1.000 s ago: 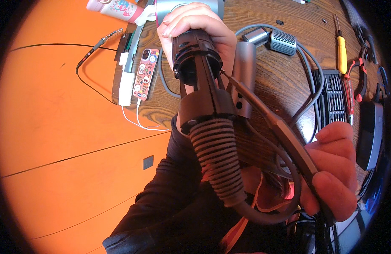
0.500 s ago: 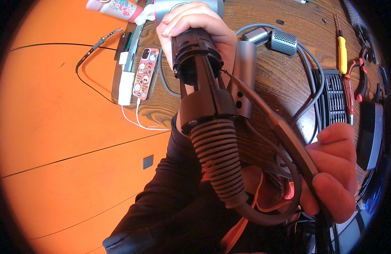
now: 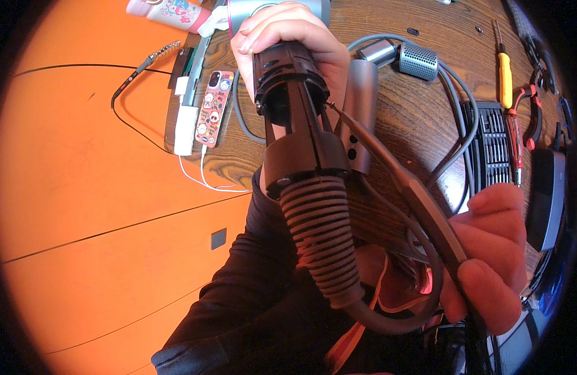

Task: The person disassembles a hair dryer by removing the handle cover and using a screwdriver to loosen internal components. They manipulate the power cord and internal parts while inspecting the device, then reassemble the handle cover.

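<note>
a long, near-black left sleeve [image 3: 241, 269] runs through the lower centre of the frame, creased along its length, narrowing upward and tinted bluish toward the lower left. the left hand [image 3: 298, 34], upper centre, and right hand [image 3: 491, 253], lower right, are bare.

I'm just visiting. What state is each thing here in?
Left hand: closed around the black housing.
Black housing: open partway along, inside showing.
Right hand: closed on the dark tool.
Dark tool: slanted, tip at the black housing's side; contact unclear.
Phone: back up, white cable plugged in.
Bit case: uncovered.
Yellow screwdriver: lying on the table.
</note>
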`<state>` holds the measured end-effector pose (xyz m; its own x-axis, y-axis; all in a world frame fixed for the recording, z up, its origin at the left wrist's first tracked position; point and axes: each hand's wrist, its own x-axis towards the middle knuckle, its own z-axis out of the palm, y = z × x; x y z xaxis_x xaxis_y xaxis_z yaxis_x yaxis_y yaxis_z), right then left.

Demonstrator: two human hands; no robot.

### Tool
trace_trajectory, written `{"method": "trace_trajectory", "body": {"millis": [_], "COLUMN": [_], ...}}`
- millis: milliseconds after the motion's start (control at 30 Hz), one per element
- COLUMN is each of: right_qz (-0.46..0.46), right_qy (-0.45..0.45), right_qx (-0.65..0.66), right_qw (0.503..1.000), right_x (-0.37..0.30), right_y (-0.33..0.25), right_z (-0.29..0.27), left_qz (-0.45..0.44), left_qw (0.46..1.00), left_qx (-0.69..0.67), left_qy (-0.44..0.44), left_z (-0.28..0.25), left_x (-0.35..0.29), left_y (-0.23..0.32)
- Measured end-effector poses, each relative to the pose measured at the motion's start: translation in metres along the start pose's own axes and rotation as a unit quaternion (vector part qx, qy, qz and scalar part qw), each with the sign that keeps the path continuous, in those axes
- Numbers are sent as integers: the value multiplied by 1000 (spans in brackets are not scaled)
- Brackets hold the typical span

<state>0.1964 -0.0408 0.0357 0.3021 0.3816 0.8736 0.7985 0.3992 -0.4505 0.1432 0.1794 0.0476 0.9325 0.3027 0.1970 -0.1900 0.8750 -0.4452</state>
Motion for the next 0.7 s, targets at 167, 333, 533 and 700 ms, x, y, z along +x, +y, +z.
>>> {"method": "trace_trajectory", "body": {"millis": [167,333,533,700], "right_qz": [-15,-60,-39,-51], "right_qy": [38,45,93,54], "right_qx": [-43,-93,-52,-25], "right_qw": [998,993,994,997], "right_x": [-2,2,9,7], "right_y": [7,20,19,20], "right_z": [1,-11,-15,-19], "left_qz": [18,50,-5,-103], "left_qw": [999,997,992,970], "left_qx": [-26,-13,121,202], "left_qy": [-18,-54,-27,-90], "left_z": [-3,-11,-7,-11], "left_x": [0,-5,-10,-9], "left_y": [-13,-33,-44,-48]}}
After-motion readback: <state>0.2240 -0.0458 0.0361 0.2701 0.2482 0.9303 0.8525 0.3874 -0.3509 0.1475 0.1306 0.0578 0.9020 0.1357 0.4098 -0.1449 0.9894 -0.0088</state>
